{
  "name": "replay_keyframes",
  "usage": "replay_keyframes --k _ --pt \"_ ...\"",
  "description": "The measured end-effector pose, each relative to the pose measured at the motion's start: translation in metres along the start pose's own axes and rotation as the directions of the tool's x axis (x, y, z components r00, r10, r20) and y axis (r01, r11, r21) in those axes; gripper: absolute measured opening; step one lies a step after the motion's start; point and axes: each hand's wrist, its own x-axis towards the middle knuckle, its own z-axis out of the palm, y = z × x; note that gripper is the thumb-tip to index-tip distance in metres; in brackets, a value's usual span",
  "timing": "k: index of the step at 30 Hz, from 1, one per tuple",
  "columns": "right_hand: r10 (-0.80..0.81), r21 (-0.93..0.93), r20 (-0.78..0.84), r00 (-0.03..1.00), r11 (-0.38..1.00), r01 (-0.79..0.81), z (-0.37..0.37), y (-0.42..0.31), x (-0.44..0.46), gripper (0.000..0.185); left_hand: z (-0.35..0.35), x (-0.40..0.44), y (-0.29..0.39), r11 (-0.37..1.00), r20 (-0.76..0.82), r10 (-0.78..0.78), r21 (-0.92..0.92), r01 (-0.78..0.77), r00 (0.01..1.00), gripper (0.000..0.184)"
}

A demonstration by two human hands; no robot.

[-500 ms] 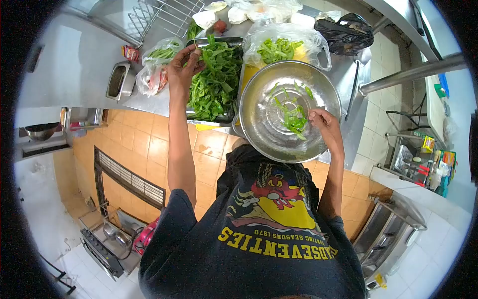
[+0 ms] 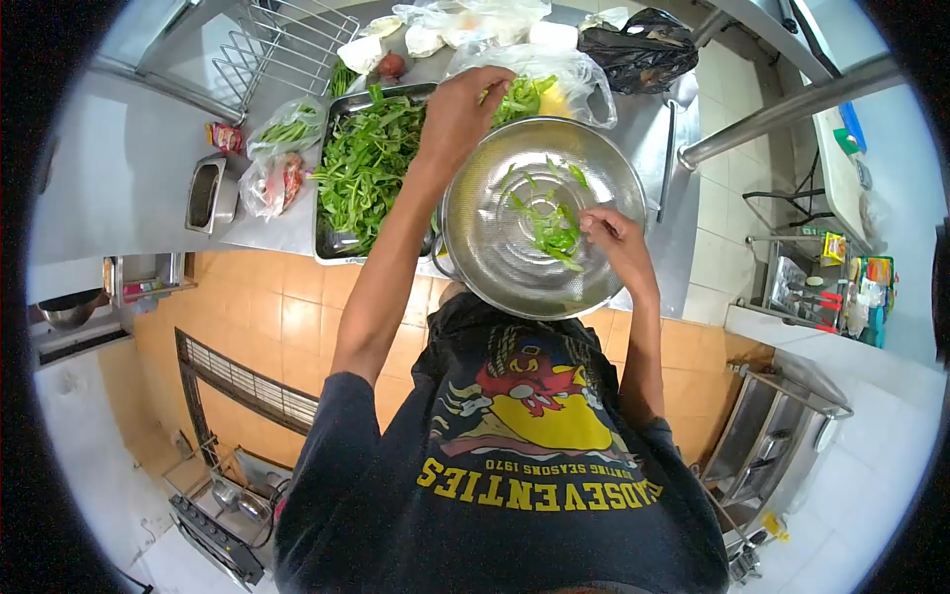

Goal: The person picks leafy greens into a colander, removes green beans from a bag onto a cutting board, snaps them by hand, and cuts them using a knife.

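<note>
My left hand is over the near-left side of a clear plastic bag that holds cut greens. Its fingers are curled, and whatever they hold is too small to make out. Inside a large perforated metal colander, a few loose green leaves and stems lie near the middle. Above the colander's right half, my right hand has its fingertips pinched together close to those leaves; what is in the pinch cannot be told. Left of the colander, a metal tray is heaped with leafy greens.
Left of the tray lie plastic bags of produce and a small metal container. A wire rack, a red onion-like bulb and a black plastic bag sit at the back. A metal rail runs on the right.
My left hand has moved right, from over the tray of greens to the bag of cut greens. The whole view has shifted slightly left; my right hand stays pinched over the colander.
</note>
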Motion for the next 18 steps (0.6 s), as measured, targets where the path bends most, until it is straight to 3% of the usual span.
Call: replay_keyframes --k 1,4,7,9,12,14,16,18 --pt "0.004 -0.001 -0.002 1.000 1.000 -0.004 0.000 0.000 0.000 0.023 0.006 0.005 -0.007 0.991 0.027 0.080 0.110 -0.082 0.996 0.019" --pt "0.002 -0.020 -0.029 1.000 1.000 -0.003 -0.002 -0.004 -0.006 0.024 0.016 0.003 -0.021 0.983 0.080 0.037 0.175 -0.051 0.996 0.023" --pt "-0.009 -0.064 -0.067 0.998 0.998 0.004 -0.005 -0.007 -0.010 0.022 0.012 -0.006 -0.010 0.997 0.074 0.000 0.072 -0.005 0.997 0.023" --pt "-0.057 -0.202 -0.061 0.997 0.978 0.044 -0.004 0.000 -0.008 0.020 0.009 -0.018 0.001 0.998 0.107 -0.057 0.007 0.057 0.993 0.021" --pt "-0.130 -0.418 -0.047 0.990 0.903 0.099 0.004 0.003 -0.004 0.016 0.014 -0.055 0.019 0.971 0.313 -0.123 -0.156 0.178 0.942 0.019" --pt "-0.186 -0.512 -0.058 0.981 0.849 0.131 0.009 0.009 0.001 0.014 0.033 -0.083 0.025 0.967 0.474 -0.057 -0.194 0.168 0.879 0.022" --pt "-0.188 -0.489 -0.096 0.978 0.864 0.118 0.011 0.006 0.005 0.015 0.064 -0.118 0.020 0.984 0.577 0.032 -0.163 0.077 0.816 0.026" --pt "-0.165 -0.456 -0.112 0.980 0.885 0.097 0.011 -0.003 0.005 0.015 0.080 -0.136 0.037 0.997 0.515 0.068 -0.015 -0.071 0.855 0.027"
